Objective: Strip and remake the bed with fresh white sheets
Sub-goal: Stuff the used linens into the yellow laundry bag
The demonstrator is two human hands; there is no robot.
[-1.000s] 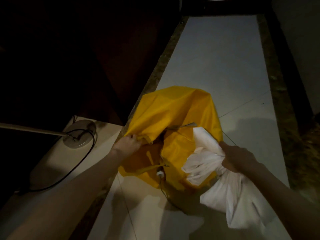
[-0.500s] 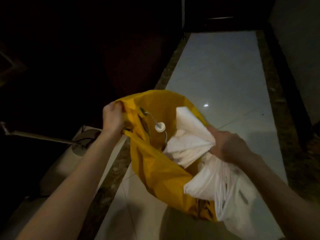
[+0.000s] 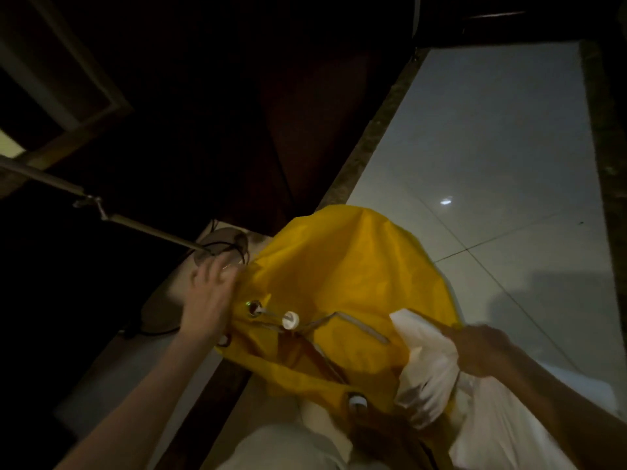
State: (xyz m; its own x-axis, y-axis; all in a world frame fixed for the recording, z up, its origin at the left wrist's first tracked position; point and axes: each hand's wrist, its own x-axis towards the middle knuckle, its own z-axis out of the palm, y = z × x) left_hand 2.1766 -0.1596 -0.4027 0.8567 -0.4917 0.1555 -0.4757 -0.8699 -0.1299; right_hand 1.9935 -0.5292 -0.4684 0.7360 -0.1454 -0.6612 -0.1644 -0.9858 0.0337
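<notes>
My left hand pinches the yellow bag rim; right hand grips the white sheet, half in the bag. Stripping prob. done; remaking w/ fresh sheets left.

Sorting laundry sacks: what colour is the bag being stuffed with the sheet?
Yellow bag, plain; the head view shows it clearly.
</notes>
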